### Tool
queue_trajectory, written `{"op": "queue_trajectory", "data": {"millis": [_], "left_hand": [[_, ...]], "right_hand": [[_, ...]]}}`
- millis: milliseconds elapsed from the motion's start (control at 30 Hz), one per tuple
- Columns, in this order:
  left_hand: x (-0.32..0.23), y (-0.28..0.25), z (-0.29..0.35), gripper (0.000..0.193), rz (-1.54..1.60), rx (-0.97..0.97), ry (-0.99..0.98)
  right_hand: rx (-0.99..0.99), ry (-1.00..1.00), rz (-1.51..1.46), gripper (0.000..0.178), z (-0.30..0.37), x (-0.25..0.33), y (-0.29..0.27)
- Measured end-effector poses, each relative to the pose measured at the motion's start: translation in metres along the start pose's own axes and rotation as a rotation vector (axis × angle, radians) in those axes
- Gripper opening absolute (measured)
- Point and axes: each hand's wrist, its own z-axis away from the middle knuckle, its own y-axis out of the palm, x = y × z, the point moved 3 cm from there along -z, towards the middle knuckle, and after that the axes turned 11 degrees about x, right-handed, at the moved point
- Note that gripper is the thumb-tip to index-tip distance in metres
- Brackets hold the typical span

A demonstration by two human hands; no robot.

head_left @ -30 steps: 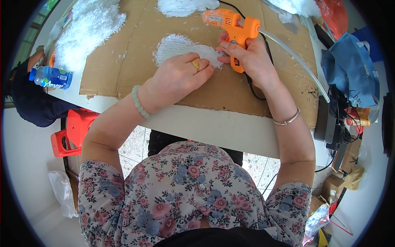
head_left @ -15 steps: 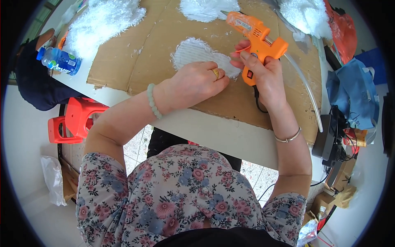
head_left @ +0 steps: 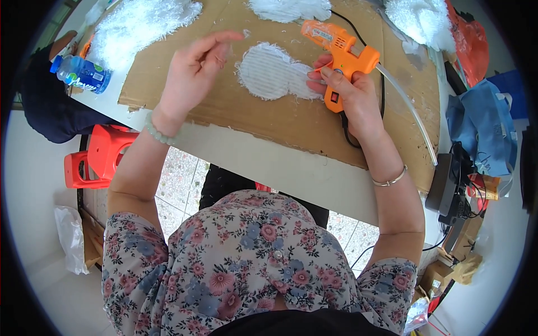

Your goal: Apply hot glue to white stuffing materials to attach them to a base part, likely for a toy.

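Note:
My right hand [head_left: 361,103] is closed round the handle of an orange hot glue gun [head_left: 344,59], its nozzle pointing to the upper left. A clear glue stick [head_left: 412,112] trails from its back. Below and left of the gun, a white fuzzy-edged piece [head_left: 263,73] with a ribbed surface lies on brown cardboard [head_left: 185,50]; its narrow end reaches my right fingertips. My left hand [head_left: 196,73] is raised to the left of that piece. Its index finger stretches to the right and the other fingers curl loosely. A tiny white tuft [head_left: 245,33] shows by that fingertip; whether it touches I cannot tell.
White fluffy piles [head_left: 145,31] lie along the table's far side, another [head_left: 420,22] at the far right. A blue-labelled bottle [head_left: 84,75] stands at left. The gun's black cord [head_left: 383,89] loops over the cardboard. A blue bag [head_left: 485,123] and red stools [head_left: 106,151] flank the table.
My left hand has lifted off the white piece and moved left and away from me, uncovering it; its index finger has stretched out. The glue gun has shifted slightly left.

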Motion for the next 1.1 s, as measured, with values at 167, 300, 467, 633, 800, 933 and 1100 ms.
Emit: {"op": "queue_trajectory", "data": {"millis": [167, 300, 467, 633, 800, 933, 1100], "left_hand": [[-0.014, 0.017, 0.016, 0.022, -0.467, 0.213, 0.183], [-0.019, 0.029, 0.019, 0.026, -0.611, 0.227, 0.347], [-0.013, 0.041, 0.025, 0.024, -0.815, 0.371, 0.425], [-0.016, 0.042, 0.024, 0.021, -0.846, 0.385, 0.403], [-0.021, 0.046, 0.018, 0.019, -0.842, 0.364, 0.405], [-0.023, 0.052, 0.012, 0.018, -0.855, 0.395, 0.403], [-0.023, 0.053, 0.01, 0.02, -0.859, 0.378, 0.485]], "right_hand": [[0.004, 0.004, 0.013, 0.024, -0.001, -0.002, 0.0], [-0.005, 0.004, 0.021, 0.022, 0.0, -0.002, 0.002], [-0.007, 0.007, 0.014, 0.022, 0.0, -0.001, 0.003], [0.001, 0.015, 0.012, 0.023, -0.002, -0.001, 0.003], [0.028, -0.051, -0.011, 0.026, 0.002, 0.013, 0.007], [0.092, -0.112, 0.025, 0.03, 0.011, 0.038, 0.002], [0.146, -0.033, 0.295, 0.031, 0.031, 0.071, -0.012]]}}
